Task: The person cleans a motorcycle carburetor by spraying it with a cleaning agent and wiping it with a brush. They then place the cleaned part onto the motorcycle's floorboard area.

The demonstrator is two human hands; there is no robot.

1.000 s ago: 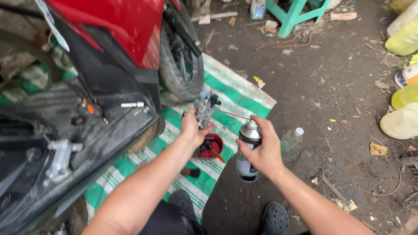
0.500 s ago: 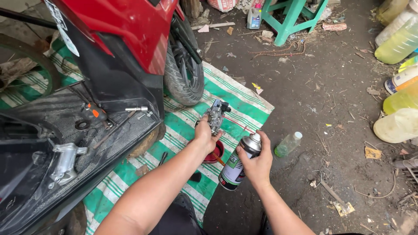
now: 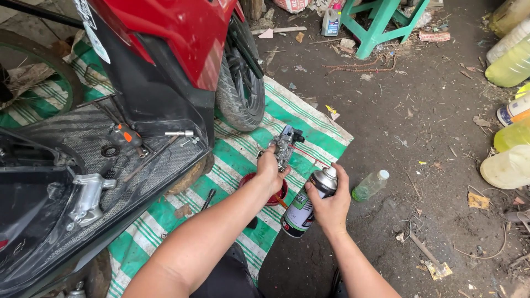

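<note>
Over green mat, spray can (image 3: pixel 307 204) nozzle toward carburetor (image 3: pixel 286 145).

Dirt floor (image 3: pixel 419 127), green striped mat (image 3: pixel 309 127) with red bowl (image 3: pixel 248 179), small plastic bottle (image 3: pixel 370 185), green stool (image 3: pixel 381 22)

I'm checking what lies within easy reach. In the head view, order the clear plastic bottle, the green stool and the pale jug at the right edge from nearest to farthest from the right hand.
From the right hand, which holds a spray can:
1. Clear plastic bottle, lying on the dirt just to its right.
2. Pale jug, at the right edge.
3. Green stool, far ahead at the top.
</note>
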